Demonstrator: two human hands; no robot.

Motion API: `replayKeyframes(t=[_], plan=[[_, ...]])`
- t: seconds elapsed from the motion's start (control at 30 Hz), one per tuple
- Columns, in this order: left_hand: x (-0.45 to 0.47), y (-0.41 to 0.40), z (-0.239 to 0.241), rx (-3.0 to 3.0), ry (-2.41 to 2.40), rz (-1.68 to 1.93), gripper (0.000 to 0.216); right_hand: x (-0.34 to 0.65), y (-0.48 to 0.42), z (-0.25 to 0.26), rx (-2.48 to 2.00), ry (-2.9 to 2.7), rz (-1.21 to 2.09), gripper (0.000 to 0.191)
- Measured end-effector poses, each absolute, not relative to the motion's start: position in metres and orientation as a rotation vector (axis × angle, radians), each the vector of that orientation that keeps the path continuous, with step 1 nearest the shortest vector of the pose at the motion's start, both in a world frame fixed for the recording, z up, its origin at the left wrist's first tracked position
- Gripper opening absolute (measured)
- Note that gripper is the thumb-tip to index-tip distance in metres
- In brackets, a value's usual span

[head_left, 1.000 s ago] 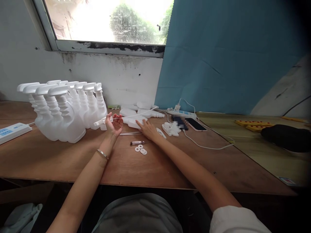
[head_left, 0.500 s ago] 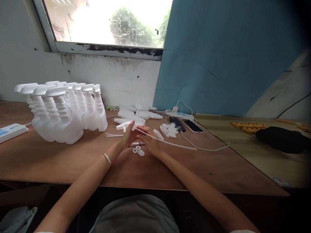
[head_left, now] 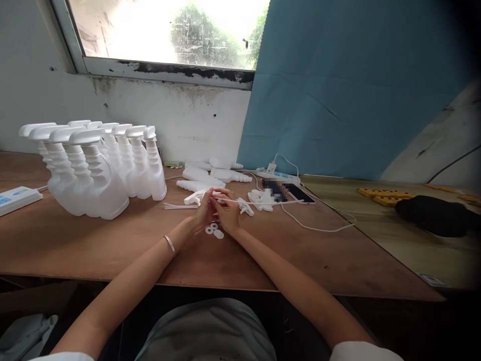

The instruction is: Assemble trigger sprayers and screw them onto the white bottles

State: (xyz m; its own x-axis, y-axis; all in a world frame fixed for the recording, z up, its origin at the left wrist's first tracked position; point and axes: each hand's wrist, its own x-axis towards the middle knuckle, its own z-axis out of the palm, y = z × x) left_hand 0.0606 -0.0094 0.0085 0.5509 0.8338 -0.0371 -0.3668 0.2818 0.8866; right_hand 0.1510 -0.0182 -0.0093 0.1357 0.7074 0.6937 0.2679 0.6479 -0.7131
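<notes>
My left hand (head_left: 204,212) is closed around a white spray trigger head (head_left: 194,197), whose nozzle end sticks out to the left. A thin white dip tube (head_left: 270,202) runs out to the right from between my hands. The fingers of my right hand (head_left: 228,212) pinch at the tube's end beside the trigger head; the exact joint is hidden by the fingers. Just below the hands lie several white ring washers (head_left: 215,230) on the brown table (head_left: 180,260). More loose thin tubes (head_left: 176,206) lie left of the left hand.
Upright white spray bottles (head_left: 101,185) stand grouped on the left, near a power strip (head_left: 18,198). Empty bottles (head_left: 199,175) lie behind my hands. Loose white trigger parts (head_left: 262,199), a phone (head_left: 299,194), a cable and another power strip (head_left: 280,176) sit to the right.
My right hand has risen and closed its fingers at the trigger head and tube. The tube now lies nearly level, its far end higher than before.
</notes>
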Motion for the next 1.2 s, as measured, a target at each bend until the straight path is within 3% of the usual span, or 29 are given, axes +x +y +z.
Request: replayKeyframes(t=[0.1, 0.3, 0.67, 1.2], plan=[[0.062, -0.009, 0.007, 1.019, 0.541, 0.856, 0.058, 0.152, -0.017, -0.007, -0.867, -1.376, 0.446, 0.024], [0.056, -0.002, 0.002, 1.117, 0.521, 0.871, 0.028, 0.166, -0.001, -0.004, -0.838, -1.115, 0.603, 0.028], [0.045, 0.007, 0.015, 0.878, 0.516, 0.996, 0.027, 0.173, 0.001, -0.005, -0.799, -1.269, 0.747, 0.025], [0.054, 0.002, 0.008, 0.777, 0.676, 1.064, 0.022, 0.172, -0.015, 0.001, -0.873, -1.476, 0.386, 0.012]])
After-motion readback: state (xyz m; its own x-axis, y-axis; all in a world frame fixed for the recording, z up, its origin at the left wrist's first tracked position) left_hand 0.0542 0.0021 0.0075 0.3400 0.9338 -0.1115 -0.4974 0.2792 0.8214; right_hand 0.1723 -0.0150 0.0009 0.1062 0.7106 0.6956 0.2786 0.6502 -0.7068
